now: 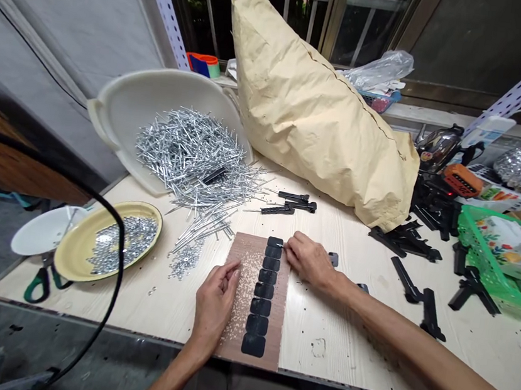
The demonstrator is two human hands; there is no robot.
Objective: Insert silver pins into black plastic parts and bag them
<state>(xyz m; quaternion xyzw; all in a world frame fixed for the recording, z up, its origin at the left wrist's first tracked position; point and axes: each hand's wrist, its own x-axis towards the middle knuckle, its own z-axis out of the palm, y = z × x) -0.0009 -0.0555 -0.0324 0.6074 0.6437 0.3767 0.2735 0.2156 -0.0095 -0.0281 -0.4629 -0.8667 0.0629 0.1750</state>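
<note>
Taking the middle of the brown board [276, 323] as the centre of the dial, a column of black squares [256, 325] lies on it, running from six o'clock up to just past twelve. The right hand [309, 259] comes in at one o'clock, its thumb and fingers drawn into a pinch on a small bright piece [281, 246], too small to name, beside the topmost square. The left hand [215, 300] rests at nine o'clock along the board's edge, fingers loosely curled and close to the thumb; whether it has hold of anything I cannot tell. Pale crumbs [242, 300] are scattered between that hand and the squares. At ten o'clock lie small metal discs [184, 260], with a yellow dish [67, 255] beyond them, and at eleven a heap of nails [190, 148] spills from a pale tub [125, 96]. Black plastic parts [404, 279] lie around two o'clock, near a green basket [473, 243].
</note>
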